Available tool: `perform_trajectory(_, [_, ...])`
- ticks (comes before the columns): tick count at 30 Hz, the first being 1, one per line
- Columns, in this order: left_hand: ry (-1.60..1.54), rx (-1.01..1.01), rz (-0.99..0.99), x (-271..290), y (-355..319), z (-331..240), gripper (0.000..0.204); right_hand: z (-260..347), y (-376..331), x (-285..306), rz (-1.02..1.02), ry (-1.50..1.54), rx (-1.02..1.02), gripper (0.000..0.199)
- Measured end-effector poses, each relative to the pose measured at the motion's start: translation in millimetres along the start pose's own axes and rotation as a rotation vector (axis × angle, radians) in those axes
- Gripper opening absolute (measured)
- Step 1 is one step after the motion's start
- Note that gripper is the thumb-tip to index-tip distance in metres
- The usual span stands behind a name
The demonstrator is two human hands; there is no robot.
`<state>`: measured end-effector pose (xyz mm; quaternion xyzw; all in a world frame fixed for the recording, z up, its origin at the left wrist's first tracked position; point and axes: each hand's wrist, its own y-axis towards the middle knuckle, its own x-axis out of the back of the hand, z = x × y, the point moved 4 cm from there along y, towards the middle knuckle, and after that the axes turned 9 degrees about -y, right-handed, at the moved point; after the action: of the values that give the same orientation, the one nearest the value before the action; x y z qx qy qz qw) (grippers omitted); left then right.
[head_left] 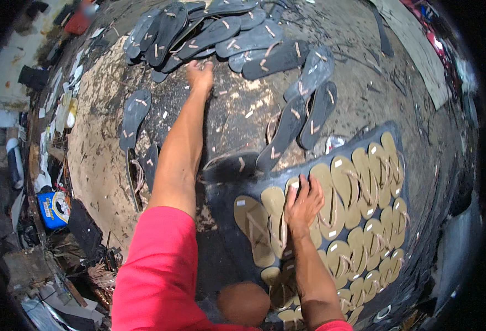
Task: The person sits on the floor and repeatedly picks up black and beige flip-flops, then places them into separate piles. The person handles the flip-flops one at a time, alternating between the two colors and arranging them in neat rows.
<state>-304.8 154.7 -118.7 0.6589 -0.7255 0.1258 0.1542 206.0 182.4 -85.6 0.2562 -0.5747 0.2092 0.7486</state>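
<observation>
My left hand [200,75] stretches far forward to the near edge of a pile of black flip-flops [209,37]. Its fingers look apart, with nothing visible in them; whether the tips touch a sole is unclear. Small pale strips lie on the black soles. My right hand [305,203] rests, fingers spread, over the top row of olive-green flip-flops [252,231]. These lie side by side in several rows on a dark sheet [221,207], with beige straps and small white labels. The hand and forearm hide some of them.
Loose black flip-flops lie between the pile and the sheet, one pair [319,113] to the right and another flip-flop [135,118] to the left. A blue package [54,211] and scraps line the left side. A pale board [419,52] lies at the far right.
</observation>
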Motion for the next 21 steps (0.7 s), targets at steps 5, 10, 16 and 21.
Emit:
perform_trajectory(5, [-0.101, 0.221, -0.285, 51, 55, 24, 0.07, 6, 9, -1, 0.042, -0.061, 0.016, 0.047])
perform_trajectory(10, [-0.166, 0.281, -0.421, 111, 61, 50, 0.081, 5, 6, -5, 0.071, -0.093, 0.032, 0.048])
perform_trajectory(16, [0.122, 0.059, -0.411, 105, 79, 51, 0.065, 7, 4, -9, 0.083, -0.134, 0.053, 0.05])
perform_trajectory(21, [-0.232, 0.307, -0.373, 86, 91, 60, 0.064, 9, 6, -8, 0.065, -0.132, 0.067, 0.051])
